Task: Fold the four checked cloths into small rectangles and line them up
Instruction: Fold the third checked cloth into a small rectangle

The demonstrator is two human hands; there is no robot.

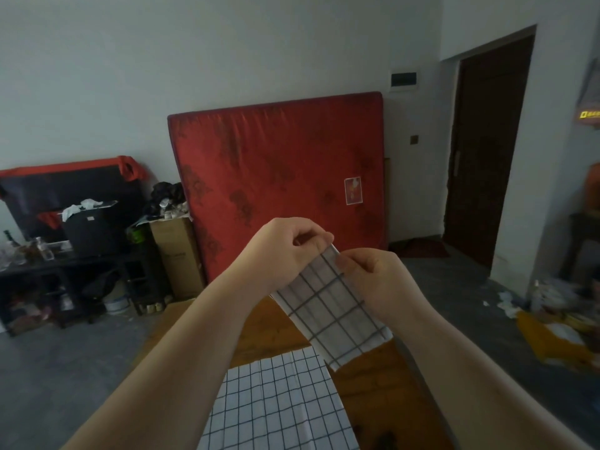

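A white cloth with a dark check [334,313] hangs folded into a narrow strip in the air above the wooden table [383,394]. My left hand [285,251] pinches its top edge from the left. Close beside it, my right hand [373,280] pinches the same top edge from the right. The strip slants down to the right. A second checked cloth [279,404] lies spread flat on the table below, nearer to me, between my forearms.
A red mattress [279,183] leans on the far wall behind the table. At left stand a dark shelf with clutter [65,264] and a cardboard box [175,254]. A dark door [487,151] is at right, with litter on the floor [558,323].
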